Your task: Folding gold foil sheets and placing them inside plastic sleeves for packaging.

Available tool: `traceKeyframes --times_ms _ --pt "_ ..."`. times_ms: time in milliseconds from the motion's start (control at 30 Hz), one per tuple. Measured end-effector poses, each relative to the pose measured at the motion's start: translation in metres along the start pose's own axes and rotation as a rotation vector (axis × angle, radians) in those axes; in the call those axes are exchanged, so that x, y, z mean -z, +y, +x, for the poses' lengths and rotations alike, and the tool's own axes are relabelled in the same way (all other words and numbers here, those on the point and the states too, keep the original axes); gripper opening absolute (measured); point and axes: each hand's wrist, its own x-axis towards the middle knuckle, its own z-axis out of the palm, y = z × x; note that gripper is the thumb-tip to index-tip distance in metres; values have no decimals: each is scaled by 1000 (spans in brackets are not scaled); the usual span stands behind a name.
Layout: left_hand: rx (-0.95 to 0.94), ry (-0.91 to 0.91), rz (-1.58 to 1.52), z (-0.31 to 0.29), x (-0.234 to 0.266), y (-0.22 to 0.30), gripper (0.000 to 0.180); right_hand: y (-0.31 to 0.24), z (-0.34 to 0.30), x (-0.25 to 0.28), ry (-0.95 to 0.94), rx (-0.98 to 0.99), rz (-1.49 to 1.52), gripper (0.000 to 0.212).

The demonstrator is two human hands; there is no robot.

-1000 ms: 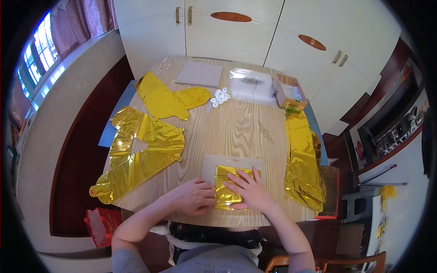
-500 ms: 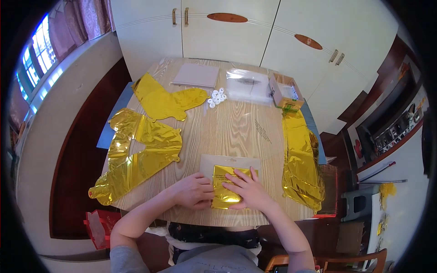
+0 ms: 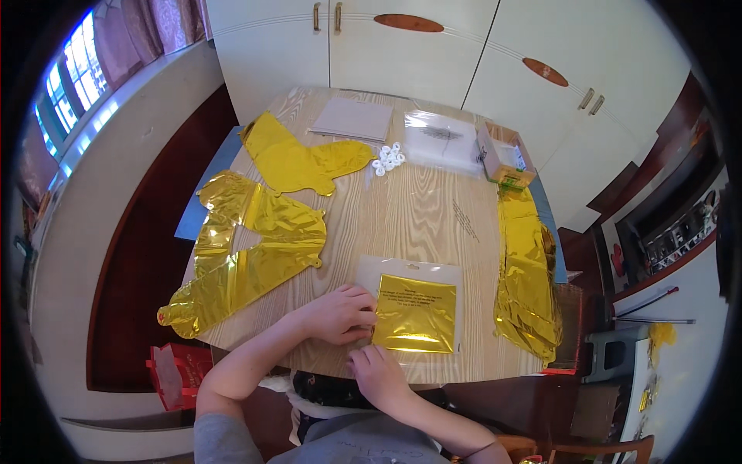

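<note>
In front of me lies a clear plastic bag point(image 3: 457, 298) with a hang hole at its top edge. A card and a folded sheet of gold foil point(image 3: 417, 313) are inside, with small dark print showing. At the bag's left edge my left hand point(image 3: 340, 315) is closed, fingers bent and fingertips against the edge. Just below the bag's lower left corner is my right hand point(image 3: 379, 377), its fingers curled together. What its fingertips hold, if anything, is hidden.
Flat gold foil balloons point(image 3: 286, 232) cover the table's left side, and more gold foil point(image 3: 525, 278) hangs over the right edge. At the back are grey cards point(image 3: 352, 120), white ribbon rolls point(image 3: 388, 159), clear bags point(image 3: 442, 143) and an open carton point(image 3: 508, 158).
My right hand has left the gold foil and moved left and down to the bag's lower corner. My left hand stays at the left edge. The whole view has shifted slightly.
</note>
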Motion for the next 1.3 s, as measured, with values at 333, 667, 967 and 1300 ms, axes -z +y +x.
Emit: traceKeyframes --times_ms 333,667,967,1300 --pt "19 8 -4 0 -2 2 19 -6 12 -1 -19 46 -291 12" --pt "81 -24 0 -9 -7 29 20 0 -16 22 -80 100 -52 9" --pt "140 30 51 -16 -11 56 18 24 -62 36 25 124 511 18" --pt "117 63 40 -24 -12 55 20 101 -143 104 556 -440 1321 24"
